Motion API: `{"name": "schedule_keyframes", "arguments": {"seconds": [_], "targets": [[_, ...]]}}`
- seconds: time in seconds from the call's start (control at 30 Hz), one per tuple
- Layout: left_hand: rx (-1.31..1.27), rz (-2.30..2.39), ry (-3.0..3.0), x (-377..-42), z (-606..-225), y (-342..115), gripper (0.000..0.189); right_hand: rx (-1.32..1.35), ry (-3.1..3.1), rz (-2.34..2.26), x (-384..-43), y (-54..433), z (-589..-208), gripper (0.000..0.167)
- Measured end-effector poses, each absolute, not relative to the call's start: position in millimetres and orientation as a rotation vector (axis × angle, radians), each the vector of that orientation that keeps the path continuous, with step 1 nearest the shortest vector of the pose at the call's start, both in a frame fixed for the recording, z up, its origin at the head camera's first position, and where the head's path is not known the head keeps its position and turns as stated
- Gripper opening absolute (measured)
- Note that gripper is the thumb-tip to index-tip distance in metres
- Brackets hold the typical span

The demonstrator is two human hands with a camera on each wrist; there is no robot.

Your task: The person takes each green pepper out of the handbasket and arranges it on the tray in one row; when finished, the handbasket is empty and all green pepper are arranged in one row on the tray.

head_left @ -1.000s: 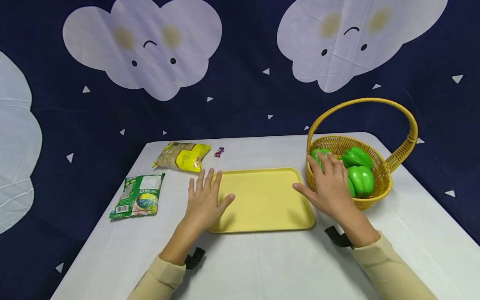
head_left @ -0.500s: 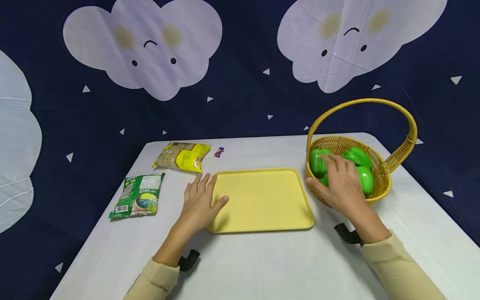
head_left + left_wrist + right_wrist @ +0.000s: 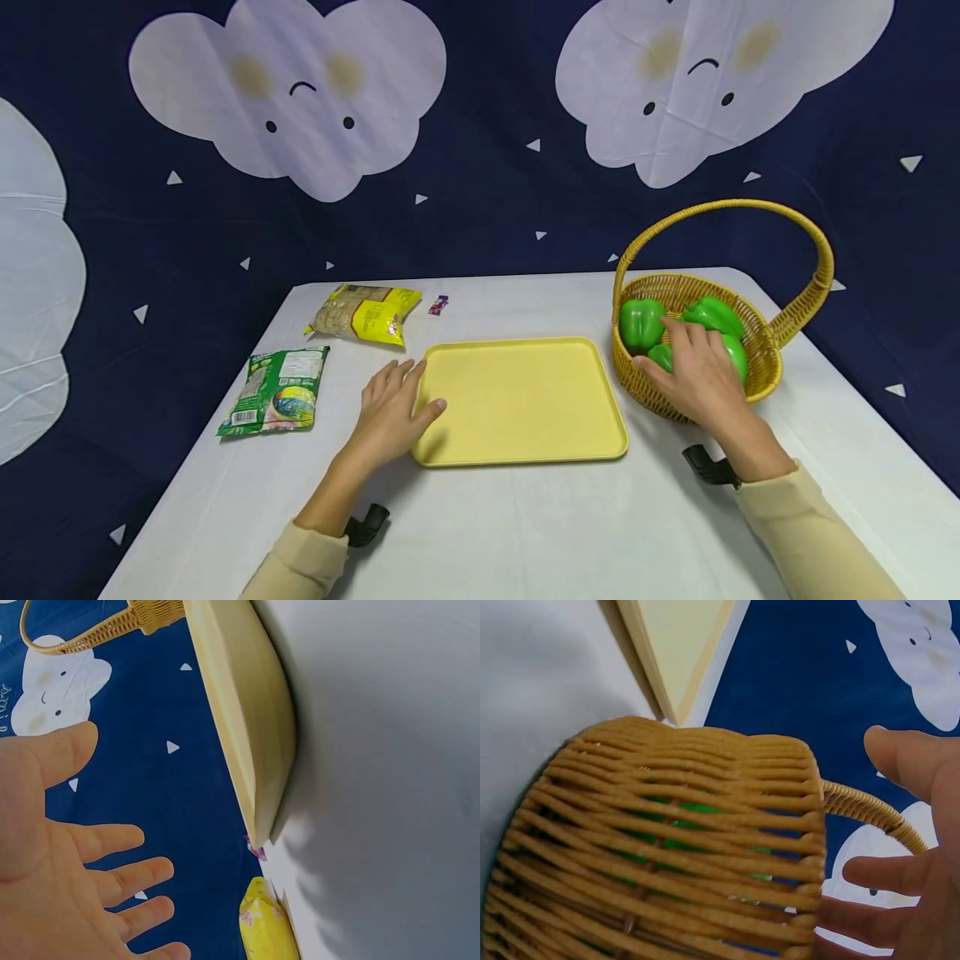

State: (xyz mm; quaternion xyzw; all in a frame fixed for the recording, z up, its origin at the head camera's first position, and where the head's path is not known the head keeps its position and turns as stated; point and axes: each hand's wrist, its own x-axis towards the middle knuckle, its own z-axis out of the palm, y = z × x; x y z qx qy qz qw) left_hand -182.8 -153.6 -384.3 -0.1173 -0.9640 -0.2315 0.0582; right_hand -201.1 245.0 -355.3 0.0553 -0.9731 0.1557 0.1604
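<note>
My right hand is over the wicker basket, fingers reaching down among several green bell peppers. Its fingertips are close to the front peppers and partly cover them. In the right wrist view the thumb and fingers stand apart past the basket's rim, with green showing through the weave. My left hand hovers with relaxed, spread fingers by the left edge of the yellow tray. Nothing lies in its palm in the left wrist view.
A green packet lies at the left of the white table. Behind it are a yellow-and-clear bag and a small purple wrapped piece. The basket's tall handle arches above the peppers.
My right hand has moved right and further over the front peppers, uncovering the left one. My left hand has drawn back left and toward me, off the tray's middle.
</note>
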Motion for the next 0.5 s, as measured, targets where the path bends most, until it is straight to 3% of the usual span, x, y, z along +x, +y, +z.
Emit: {"name": "schedule_keyframes", "arguments": {"seconds": [0.5], "targets": [[-0.412, -0.704, -2.994, -182.0, -392.7, -168.3, 0.067, 0.118, -2.882, 0.398, -202.7, 257.1, -360.1, 0.083]]}}
